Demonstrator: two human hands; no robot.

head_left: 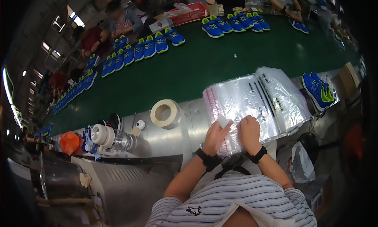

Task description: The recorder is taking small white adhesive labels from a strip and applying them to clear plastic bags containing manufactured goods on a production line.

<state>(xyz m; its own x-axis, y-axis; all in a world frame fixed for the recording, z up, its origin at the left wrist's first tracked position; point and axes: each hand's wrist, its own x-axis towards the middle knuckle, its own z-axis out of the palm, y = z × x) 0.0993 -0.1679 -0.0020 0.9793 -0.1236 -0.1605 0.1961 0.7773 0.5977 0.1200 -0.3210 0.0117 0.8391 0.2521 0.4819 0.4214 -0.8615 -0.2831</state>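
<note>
My left hand (215,138) pinches a small white slip (225,121), which looks like paper or a sticker. Beside it, my right hand (249,134) is closed with its fingers curled down; whatever they hold, if anything, is hidden. Both hands are over the near part of a stack of clear plastic bags (240,95) with a pink strip at the left side and dark printing. More clear bags (281,97) lie folded or bulging on the stack's right side. The bags rest on the metal ledge (193,126) in front of me.
A tape roll (164,114) and a clear bottle (114,138) stand on the ledge to the left, near an orange bag (69,142). Blue shoes (315,90) sit at right. Beyond, a green conveyor belt (189,69) carries several blue shoes (149,47); people work along its far side.
</note>
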